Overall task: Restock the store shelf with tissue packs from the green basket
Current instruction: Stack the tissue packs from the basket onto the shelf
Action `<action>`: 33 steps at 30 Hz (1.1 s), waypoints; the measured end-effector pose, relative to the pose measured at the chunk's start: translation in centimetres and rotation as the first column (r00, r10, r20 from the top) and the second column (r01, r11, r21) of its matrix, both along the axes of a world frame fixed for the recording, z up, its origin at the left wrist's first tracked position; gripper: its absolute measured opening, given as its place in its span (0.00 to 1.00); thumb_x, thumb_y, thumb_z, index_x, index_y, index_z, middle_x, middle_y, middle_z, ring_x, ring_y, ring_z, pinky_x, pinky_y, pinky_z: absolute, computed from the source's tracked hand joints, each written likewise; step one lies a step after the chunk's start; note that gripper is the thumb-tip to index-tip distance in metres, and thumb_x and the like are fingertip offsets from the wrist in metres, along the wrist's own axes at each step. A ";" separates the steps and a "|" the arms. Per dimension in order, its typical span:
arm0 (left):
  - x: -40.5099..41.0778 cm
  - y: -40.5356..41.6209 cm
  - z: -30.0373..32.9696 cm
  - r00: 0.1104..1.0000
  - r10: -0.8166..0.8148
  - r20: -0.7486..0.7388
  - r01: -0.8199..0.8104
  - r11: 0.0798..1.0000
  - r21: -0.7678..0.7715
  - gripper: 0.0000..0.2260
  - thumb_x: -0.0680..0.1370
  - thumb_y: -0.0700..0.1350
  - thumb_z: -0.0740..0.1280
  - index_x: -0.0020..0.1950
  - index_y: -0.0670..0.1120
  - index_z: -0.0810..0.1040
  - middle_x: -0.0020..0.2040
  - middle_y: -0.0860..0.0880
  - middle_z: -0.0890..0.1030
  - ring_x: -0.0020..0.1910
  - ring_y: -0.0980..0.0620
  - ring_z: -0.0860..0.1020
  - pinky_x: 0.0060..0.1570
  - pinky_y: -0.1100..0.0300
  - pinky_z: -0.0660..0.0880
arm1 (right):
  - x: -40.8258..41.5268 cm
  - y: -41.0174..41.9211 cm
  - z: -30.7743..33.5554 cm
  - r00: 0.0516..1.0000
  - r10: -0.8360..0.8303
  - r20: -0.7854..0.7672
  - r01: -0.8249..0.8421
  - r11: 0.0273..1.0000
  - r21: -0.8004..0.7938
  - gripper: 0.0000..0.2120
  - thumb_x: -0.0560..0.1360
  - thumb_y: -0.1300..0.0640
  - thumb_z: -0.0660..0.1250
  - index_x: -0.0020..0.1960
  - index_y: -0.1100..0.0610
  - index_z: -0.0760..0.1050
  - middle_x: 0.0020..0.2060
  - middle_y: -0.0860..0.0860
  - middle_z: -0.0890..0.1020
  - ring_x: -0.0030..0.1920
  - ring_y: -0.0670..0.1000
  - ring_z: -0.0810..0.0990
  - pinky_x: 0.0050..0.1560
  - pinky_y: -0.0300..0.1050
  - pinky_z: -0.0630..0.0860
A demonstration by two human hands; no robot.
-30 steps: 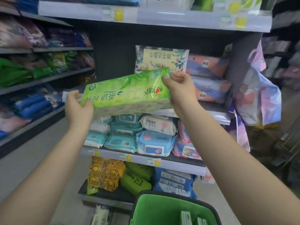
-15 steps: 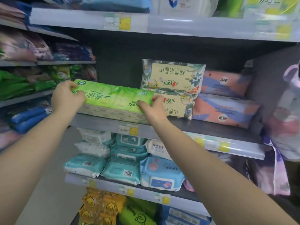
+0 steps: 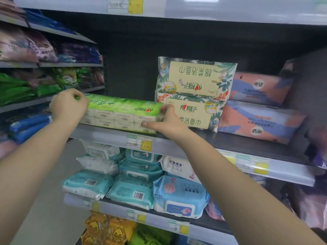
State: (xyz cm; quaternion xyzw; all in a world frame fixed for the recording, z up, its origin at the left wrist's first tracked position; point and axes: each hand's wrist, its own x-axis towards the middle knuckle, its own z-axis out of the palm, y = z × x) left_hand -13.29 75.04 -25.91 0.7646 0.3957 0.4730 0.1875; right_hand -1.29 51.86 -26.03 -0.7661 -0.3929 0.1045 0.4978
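A long green tissue pack point(image 3: 122, 112) lies flat on the dark middle shelf point(image 3: 230, 144), near its front edge at the left end. My left hand point(image 3: 68, 105) grips the pack's left end. My right hand point(image 3: 167, 121) holds its right end, thumb against the front face. Directly right of the pack stand two stacked cream tissue packs point(image 3: 194, 92). The green basket is out of view.
Pink and blue packs point(image 3: 260, 106) lie stacked at the shelf's right. The shelf below holds several teal and blue wet-wipe packs point(image 3: 134, 183). Yellow duck packs point(image 3: 106, 230) sit lower still. Another shelving unit point(image 3: 44, 68) runs along the left. A price rail point(image 3: 139, 143) fronts the shelf.
Both hands carried the green pack from mid-air up to the middle shelf and set it down flat. The view tilted upward, so the green basket dropped out of sight.
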 end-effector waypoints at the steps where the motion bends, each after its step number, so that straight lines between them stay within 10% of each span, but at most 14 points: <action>1: -0.1 0.3 -0.1 1.000 0.020 -0.005 -0.020 1.000 0.011 0.11 0.76 0.45 0.60 0.51 0.43 0.80 0.50 0.38 0.81 0.53 0.35 0.74 0.56 0.46 0.72 | 0.0 0.2 -0.2 0.999 0.026 0.029 -0.025 0.999 -0.040 0.37 0.69 0.53 0.74 0.69 0.58 0.56 0.61 0.50 0.70 0.59 0.51 0.73 0.58 0.45 0.72; 8: -0.3 -3.3 -1.0 0.979 0.191 -0.071 -0.170 0.958 0.232 0.13 0.78 0.46 0.62 0.54 0.37 0.75 0.55 0.34 0.74 0.57 0.35 0.70 0.54 0.43 0.67 | -0.8 2.4 -1.0 0.955 -0.146 0.259 0.192 0.968 -0.164 0.29 0.73 0.51 0.69 0.70 0.54 0.62 0.61 0.51 0.76 0.59 0.54 0.75 0.54 0.48 0.73; 23: 3.4 -4.6 -2.5 0.885 -0.031 -0.464 0.069 0.996 0.064 0.23 0.78 0.56 0.61 0.66 0.42 0.68 0.53 0.40 0.79 0.53 0.40 0.76 0.48 0.51 0.71 | -1.5 3.2 -1.6 0.860 -0.219 0.460 0.360 0.900 -0.244 0.11 0.78 0.58 0.58 0.61 0.57 0.66 0.51 0.54 0.80 0.46 0.56 0.76 0.41 0.45 0.66; 28: 5.9 -6.0 -1.6 0.864 -0.090 -0.496 0.071 0.996 -0.057 0.25 0.75 0.63 0.62 0.46 0.39 0.74 0.43 0.40 0.79 0.41 0.43 0.76 0.42 0.54 0.70 | -1.5 3.1 -1.5 0.862 -0.193 0.470 0.348 0.898 -0.270 0.12 0.79 0.55 0.58 0.61 0.58 0.66 0.52 0.55 0.79 0.51 0.58 0.78 0.41 0.45 0.65; 33: 9.2 -6.9 -0.3 0.821 -0.053 -0.569 -0.041 0.988 -0.151 0.51 0.67 0.73 0.62 0.75 0.36 0.54 0.65 0.38 0.74 0.63 0.39 0.73 0.65 0.46 0.66 | -1.4 3.0 -1.4 0.859 -0.162 0.486 0.335 0.895 -0.295 0.15 0.80 0.52 0.58 0.61 0.60 0.65 0.54 0.56 0.79 0.54 0.59 0.78 0.42 0.46 0.65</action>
